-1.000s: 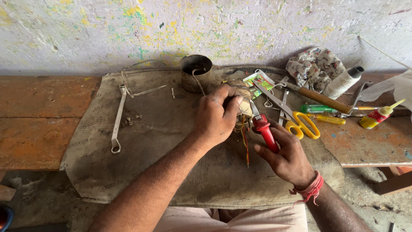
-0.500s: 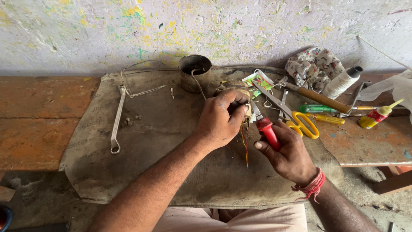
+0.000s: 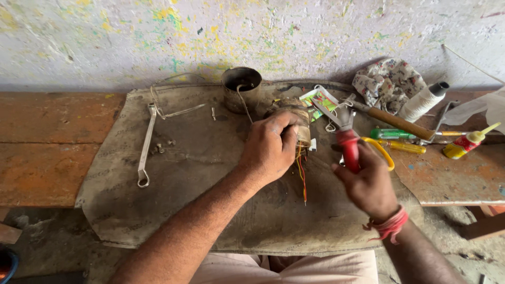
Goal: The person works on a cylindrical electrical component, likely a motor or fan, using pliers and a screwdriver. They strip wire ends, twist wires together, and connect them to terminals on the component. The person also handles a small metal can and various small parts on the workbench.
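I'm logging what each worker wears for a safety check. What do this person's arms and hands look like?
Both forearms are bare, with no sleeves in view, and neither the left hand nor the right hand wears a glove. A band of red thread is tied around the right wrist, its loose ends sticking out. No rings or watch are visible.

A small green and white packet (image 3: 314,98) with touches of red lies flat on the grey cloth (image 3: 184,173), just behind the wound part held by the left hand (image 3: 271,147) and beside the jaws of the red-handled pliers (image 3: 344,131); it is partly hidden. At the right, on the wooden bench (image 3: 452,179), a small yellow squeeze bottle (image 3: 465,143) lies on its side, carrying a red label and a long pointed yellow nozzle. No signs or screens show.
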